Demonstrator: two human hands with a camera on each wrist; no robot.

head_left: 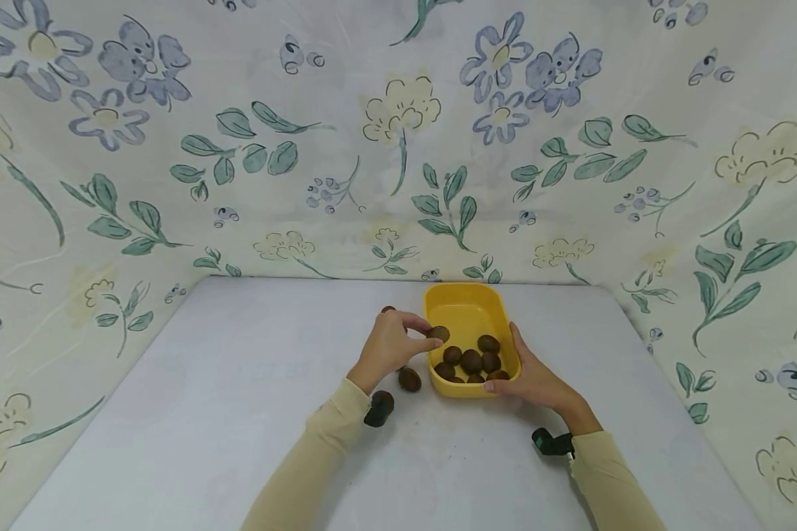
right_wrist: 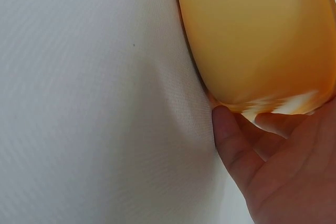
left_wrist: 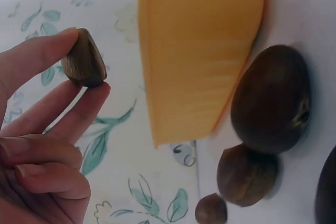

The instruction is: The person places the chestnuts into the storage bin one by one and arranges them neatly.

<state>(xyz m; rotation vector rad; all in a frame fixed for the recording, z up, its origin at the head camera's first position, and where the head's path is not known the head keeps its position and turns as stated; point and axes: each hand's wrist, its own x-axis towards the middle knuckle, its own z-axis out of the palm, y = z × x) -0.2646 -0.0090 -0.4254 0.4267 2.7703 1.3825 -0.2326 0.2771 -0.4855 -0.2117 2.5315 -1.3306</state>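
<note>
My left hand point(head_left: 385, 346) pinches a brown chestnut point(head_left: 440, 334) between thumb and fingertips, above the left rim of a yellow plastic container point(head_left: 461, 313). In the left wrist view, this chestnut point(left_wrist: 84, 59) is held clear of the container's wall point(left_wrist: 199, 61), with the lower fingers curled. Several chestnuts point(head_left: 471, 361) lie in the near half of the container. At its right near corner, my right hand point(head_left: 538, 380) grips the container, thumb at the near rim and fingers along the right side. In the right wrist view, the fingers point(right_wrist: 231, 135) touch the container's outer wall point(right_wrist: 247, 40).
Loose chestnuts lie on the white table point(head_left: 239, 383) left of the container, one point(head_left: 409, 380) near its wall and another point(head_left: 388, 309) partly behind my left hand. A patterned floral cloth point(head_left: 345, 147) rises behind the table. Small black cameras point(head_left: 551, 442) sit at both wrists.
</note>
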